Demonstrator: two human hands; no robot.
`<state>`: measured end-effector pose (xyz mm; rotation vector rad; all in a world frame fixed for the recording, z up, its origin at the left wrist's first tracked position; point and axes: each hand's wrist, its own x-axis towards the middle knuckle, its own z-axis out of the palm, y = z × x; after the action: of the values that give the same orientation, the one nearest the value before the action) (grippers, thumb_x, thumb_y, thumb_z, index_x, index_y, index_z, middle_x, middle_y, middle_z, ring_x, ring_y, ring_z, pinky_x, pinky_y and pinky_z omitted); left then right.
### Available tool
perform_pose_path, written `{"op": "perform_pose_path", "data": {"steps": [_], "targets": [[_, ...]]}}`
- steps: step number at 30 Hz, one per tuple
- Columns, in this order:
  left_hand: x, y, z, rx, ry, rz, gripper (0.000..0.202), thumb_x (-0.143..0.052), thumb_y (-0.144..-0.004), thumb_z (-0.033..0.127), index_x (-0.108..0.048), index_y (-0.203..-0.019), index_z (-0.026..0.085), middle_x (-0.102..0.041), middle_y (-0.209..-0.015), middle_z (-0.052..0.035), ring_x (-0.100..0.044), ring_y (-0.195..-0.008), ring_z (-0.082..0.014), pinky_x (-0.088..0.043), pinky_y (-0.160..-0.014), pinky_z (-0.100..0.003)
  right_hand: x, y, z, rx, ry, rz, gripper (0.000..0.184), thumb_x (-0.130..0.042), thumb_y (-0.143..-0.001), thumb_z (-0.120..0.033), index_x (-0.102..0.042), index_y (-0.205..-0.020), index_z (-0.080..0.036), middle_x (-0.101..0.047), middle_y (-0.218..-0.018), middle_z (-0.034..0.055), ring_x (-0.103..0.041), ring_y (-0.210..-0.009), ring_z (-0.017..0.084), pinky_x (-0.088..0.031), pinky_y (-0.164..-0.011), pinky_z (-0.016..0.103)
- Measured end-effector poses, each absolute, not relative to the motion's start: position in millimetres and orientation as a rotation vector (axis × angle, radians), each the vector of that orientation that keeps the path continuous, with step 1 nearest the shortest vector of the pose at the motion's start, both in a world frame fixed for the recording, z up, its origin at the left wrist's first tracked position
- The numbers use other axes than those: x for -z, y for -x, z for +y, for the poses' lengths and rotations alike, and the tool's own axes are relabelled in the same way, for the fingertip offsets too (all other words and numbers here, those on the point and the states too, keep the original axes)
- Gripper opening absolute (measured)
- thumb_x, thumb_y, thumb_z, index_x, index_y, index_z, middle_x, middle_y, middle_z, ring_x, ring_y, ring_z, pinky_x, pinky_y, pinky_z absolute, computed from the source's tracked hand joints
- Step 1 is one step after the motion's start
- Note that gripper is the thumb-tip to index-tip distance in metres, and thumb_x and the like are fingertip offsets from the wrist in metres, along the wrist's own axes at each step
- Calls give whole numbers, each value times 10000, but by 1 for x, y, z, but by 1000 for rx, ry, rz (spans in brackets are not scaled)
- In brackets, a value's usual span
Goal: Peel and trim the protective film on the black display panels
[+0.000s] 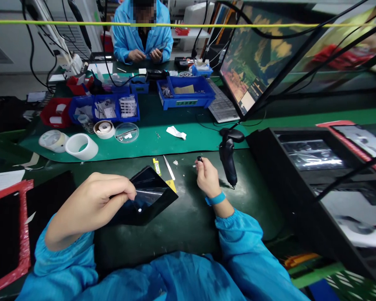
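Observation:
My left hand (103, 198) pinches the top edge of a thin, glossy black sheet (150, 196), which hangs tilted and mirrors some light. A small white dot shows on its surface. My right hand (207, 175) is closed, with a small black object (199, 159) poking out at the fingertips; its kind is too small to tell. Between the hands lie white tweezers (169, 168), a small yellow-labelled strip (156, 166) and a yellow piece (171, 184) partly behind the sheet. To the right of my right hand, a black electric screwdriver (228, 161) stands tip down.
Blue parts bins (186, 94), a red bin (54, 113), tape rolls (81, 146) and a round clear dish (127, 133) line the green mat. A monitor (253, 58) and black case (275, 167) stand right. Red-edged panels (25, 225) lie left. A co-worker (142, 33) sits opposite.

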<state>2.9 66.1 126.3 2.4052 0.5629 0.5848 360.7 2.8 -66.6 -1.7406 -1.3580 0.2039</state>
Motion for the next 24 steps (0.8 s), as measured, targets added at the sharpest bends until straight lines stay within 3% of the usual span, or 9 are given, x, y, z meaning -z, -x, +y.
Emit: {"op": "perform_pose_path", "data": {"steps": [11,17,24], "targets": [[-127,-5,66,-580,-2424,559,242,-538,-993,36,-669,-898,215,-720,-829,66,-662,-716,-65,-460,-678,-171,70,-364,11,-246,1689,-1523,329,-494,-1063,-443,-681,-1114,-177,-728,-1007,125,-698,-932,269,-576,-856,404],[-127,-4,66,-574,-2409,559,239,-545,-991,33,-675,-895,210,-725,-833,58,-673,-722,-74,-470,-685,-183,74,-369,11,-257,1778,-1621,320,-561,-993,-326,-728,-1198,-145,-753,-1086,165,-716,-1026,312,-586,-945,455],[-127,-5,65,-573,-2394,553,237,-548,-992,34,-669,-905,219,-715,-836,69,-666,-727,-66,-465,-675,-176,72,-366,1,-279,1978,-1654,432,-559,-1037,-369,-676,-1425,-222,-788,-1010,133,-748,-892,318,-592,-824,435]]}}
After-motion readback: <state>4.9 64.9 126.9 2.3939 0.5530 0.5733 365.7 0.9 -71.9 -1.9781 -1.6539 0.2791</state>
